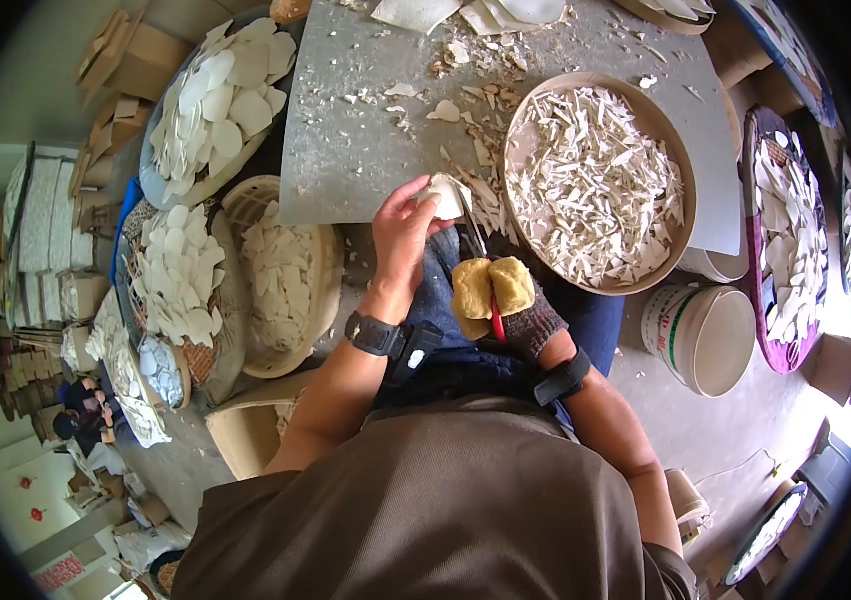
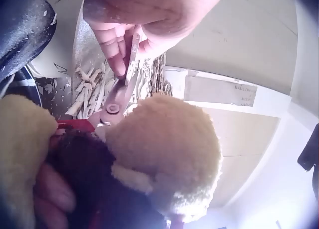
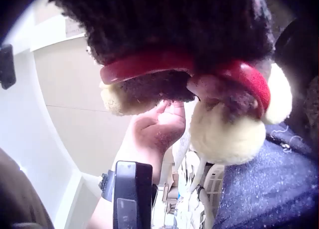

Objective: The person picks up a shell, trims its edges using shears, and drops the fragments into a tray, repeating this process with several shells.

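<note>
Thumb and fingers of my bare left hand [image 1: 402, 240] pinch a thin white slice [image 1: 448, 197] over the table's near edge. My right hand [image 1: 539, 324], in a dark knitted glove, grips red-handled scissors [image 2: 113, 108]. Yellow fluffy padding [image 1: 511, 285] is wrapped about the handles. In the head view the blades point up toward the slice and overlap its right edge. Seen from the right wrist, the red handles [image 3: 144, 65] loop around the gloved fingers, with the left hand [image 3: 162, 129] beyond. The glove and padding hide part of the right fingers.
A round tray [image 1: 690, 190] of white strips stands on the grey table [image 1: 345, 150], among loose scraps. Baskets of white slices [image 1: 215, 100] and pieces [image 1: 280, 275] stand left. On the right are a white bucket [image 1: 725, 340] and a purple-rimmed tray [image 1: 757, 290]. Another person [image 1: 85, 415] is far left.
</note>
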Demonstrator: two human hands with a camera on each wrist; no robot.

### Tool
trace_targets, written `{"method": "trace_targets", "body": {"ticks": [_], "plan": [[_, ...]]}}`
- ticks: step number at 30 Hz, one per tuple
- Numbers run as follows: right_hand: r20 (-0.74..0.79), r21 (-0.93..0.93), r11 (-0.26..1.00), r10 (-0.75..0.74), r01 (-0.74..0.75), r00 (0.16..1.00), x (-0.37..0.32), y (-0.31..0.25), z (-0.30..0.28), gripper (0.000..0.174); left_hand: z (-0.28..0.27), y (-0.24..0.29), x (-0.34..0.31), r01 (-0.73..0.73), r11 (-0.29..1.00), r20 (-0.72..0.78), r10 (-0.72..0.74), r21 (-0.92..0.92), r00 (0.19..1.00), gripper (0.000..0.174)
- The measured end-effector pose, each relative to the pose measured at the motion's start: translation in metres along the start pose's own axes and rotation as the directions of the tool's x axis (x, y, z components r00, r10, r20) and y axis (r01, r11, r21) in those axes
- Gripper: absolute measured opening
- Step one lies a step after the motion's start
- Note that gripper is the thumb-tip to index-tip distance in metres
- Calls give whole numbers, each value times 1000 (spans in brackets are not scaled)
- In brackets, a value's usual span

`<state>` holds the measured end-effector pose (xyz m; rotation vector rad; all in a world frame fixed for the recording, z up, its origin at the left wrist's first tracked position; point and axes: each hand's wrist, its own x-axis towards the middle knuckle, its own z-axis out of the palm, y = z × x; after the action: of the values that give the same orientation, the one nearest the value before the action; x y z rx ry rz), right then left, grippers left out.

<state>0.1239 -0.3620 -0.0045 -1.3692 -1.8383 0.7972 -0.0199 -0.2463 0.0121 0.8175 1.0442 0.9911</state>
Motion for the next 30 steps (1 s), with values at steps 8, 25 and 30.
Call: {"method": "trace_targets", "body": {"ticks": [8,25,30], "plan": [[33,-60,993,-101,103,994,2,1,-7,34,0,6,0,16,976,139,-47,216,989,36],[-11,-310,922,-250,234,968,-1,21,9,25,-5,15,2,-76,922,347,-65,380,936,27],[-40,-54,990,-135,133,990,3,19,9,29,0,7,-7,-153,972,178,122,176,977,27]]}}
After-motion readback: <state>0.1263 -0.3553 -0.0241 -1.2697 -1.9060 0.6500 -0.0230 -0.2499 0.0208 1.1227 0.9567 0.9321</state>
